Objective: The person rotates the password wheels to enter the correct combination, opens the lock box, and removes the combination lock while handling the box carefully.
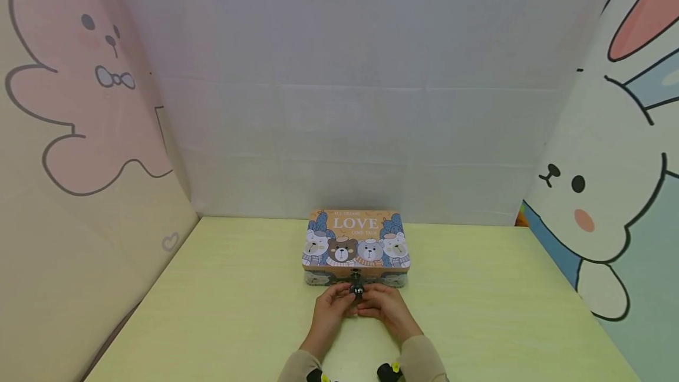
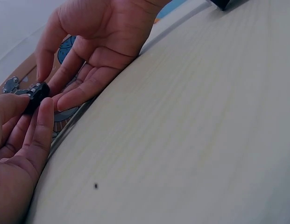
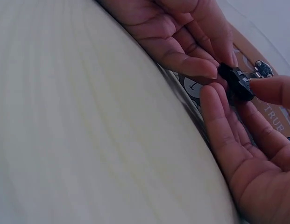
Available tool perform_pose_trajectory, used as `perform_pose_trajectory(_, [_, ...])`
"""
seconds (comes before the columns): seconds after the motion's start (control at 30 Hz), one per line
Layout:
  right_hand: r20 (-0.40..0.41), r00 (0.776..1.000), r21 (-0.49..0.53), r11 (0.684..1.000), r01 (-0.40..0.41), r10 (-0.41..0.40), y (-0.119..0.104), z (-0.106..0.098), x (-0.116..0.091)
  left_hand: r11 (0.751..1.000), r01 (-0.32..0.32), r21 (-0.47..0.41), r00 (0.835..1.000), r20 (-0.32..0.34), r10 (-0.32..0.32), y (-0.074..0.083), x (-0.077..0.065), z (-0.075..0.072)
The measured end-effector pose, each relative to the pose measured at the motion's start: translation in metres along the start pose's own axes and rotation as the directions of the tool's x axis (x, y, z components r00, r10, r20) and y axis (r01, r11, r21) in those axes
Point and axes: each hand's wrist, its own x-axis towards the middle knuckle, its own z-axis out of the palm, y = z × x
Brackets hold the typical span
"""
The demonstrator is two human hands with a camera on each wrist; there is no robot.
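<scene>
A lidded tin box, printed with cartoon bears and the word LOVE, sits on the table with its clasp side facing the hands. At its metal clasp is a small black combination padlock with number wheels on its side. My left hand pinches one side of the padlock between thumb and fingers. From the other side my right hand grips the same padlock, its thumb near the wheels. Whether the shackle is locked or released I cannot tell.
The pale yellow-green table extends on both sides of the box. Behind it hangs a creased white sheet. Cartoon-printed side panels stand at left and right.
</scene>
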Motion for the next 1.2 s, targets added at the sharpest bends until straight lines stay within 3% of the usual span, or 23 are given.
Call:
perform_pose_trajectory(0.3, [-0.001, 1.000, 0.002, 1.000, 0.007, -0.007, 0.0013, 0.0001, 0.0004, 0.999, -0.042, 0.011, 0.999, 0.015, 0.042, -0.0020, -0.0013, -0.0001])
perform_pose_trajectory(0.73, [0.026, 0.999, -0.025, 0.999, 0.025, -0.025, 0.0017, 0.0011, 0.0002, 0.999, -0.035, 0.006, 0.999, 0.009, 0.035, -0.0039, 0.0000, -0.0010])
perform_pose_trajectory(1.0, [0.011, 1.000, -0.041, 0.999, 0.018, -0.018, 0.0010, 0.0012, -0.0004, 0.985, -0.173, -0.026, 0.982, 0.070, 0.174, -0.0077, -0.0014, -0.0039])
perform_pose_trajectory(1.1, [0.014, 1.000, -0.046, 0.999, 0.019, -0.019, 0.0010, 0.0012, -0.0002, 0.991, -0.136, -0.008, 0.989, 0.052, 0.137, -0.0073, -0.0005, -0.0032])
perform_pose_trajectory(1.2, [0.018, 1.000, -0.048, 0.999, 0.021, -0.020, 0.0009, 0.0012, 0.0003, 0.998, -0.060, 0.006, 0.998, 0.020, 0.060, -0.0044, 0.0002, -0.0016])
